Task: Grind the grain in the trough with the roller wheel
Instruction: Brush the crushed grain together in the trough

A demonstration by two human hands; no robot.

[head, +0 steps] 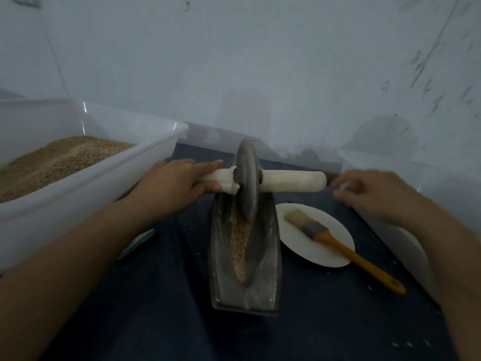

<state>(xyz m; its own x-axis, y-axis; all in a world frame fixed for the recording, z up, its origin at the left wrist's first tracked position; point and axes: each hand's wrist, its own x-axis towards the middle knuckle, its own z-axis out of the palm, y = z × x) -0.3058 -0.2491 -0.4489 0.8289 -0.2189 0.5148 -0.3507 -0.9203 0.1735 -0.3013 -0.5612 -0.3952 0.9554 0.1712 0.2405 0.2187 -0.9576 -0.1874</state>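
- The boat-shaped metal trough (246, 259) sits lengthwise on a dark blue cloth (166, 308), its narrow end pointing away from the person.
- A strip of tan, partly crushed grain (240, 246) lies along the trough's central groove.
- The grey roller wheel (247, 178) stands upright on edge in the far half of the groove, its lower rim in the grain.
- A pale handle (291, 181) runs through the wheel's hub and sticks out on both sides.
- The left hand (177, 186) grips the left end of the handle, fingers curled over it and close together.
- The right hand (369, 191) is just beyond the handle's right end, not plainly touching it; its fingers are loosely curled and blurred, and I cannot tell whether they pinch anything.
- A white plastic tub (109, 178) holding brown grain stands at the left.
- A white plate (299, 243) right of the trough carries a brush (335, 241) with an orange handle.
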